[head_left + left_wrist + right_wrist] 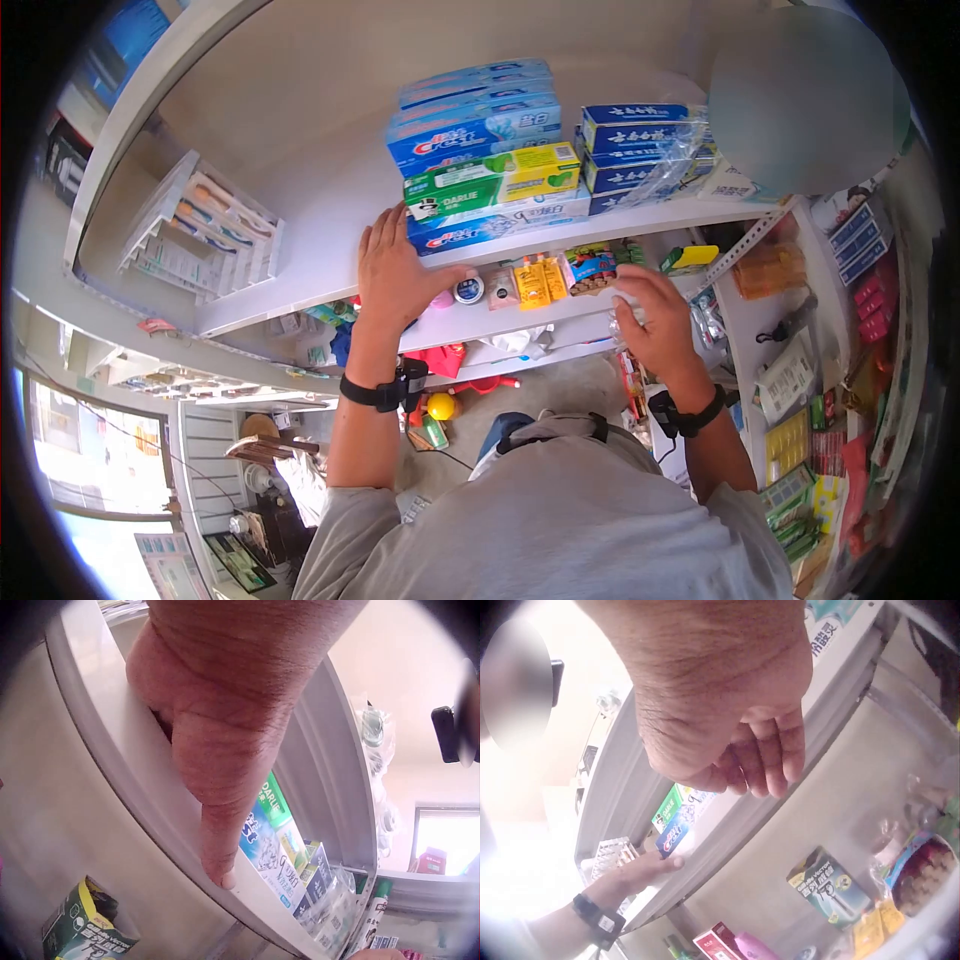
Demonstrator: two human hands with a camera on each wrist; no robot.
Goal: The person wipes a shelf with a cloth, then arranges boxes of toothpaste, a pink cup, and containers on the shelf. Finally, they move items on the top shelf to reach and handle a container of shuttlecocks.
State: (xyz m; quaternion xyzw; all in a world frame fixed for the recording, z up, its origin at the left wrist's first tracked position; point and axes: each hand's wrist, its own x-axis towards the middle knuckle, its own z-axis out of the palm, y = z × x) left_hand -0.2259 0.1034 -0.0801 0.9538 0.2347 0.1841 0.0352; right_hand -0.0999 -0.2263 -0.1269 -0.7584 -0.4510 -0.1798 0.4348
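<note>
My left hand (pixel 393 272) lies at the left end of a stack of toothpaste boxes on the upper shelf, fingers straight and thumb stretched along the shelf's front edge. The stack has a green and yellow Darlie box (pixel 535 173) on a blue and white Crest box (pixel 460 236), with more Crest boxes (pixel 475 135) behind. My right hand (pixel 658 325) hangs in front of the shelf edge, its fingers loosely bent and nothing in them. Seen in the right wrist view, the right palm (pixel 720 720) overlaps part of the shelf and boxes.
Dark blue boxes (pixel 640 175) under clear plastic stand right of the stack. A white rack of toothbrushes (pixel 215 225) is at the left. The lower shelf holds a round tin (pixel 468 290), yellow packets (pixel 540 283) and a dark Gillette pack (pixel 829 889). A perforated upright (pixel 745 250) borders the right.
</note>
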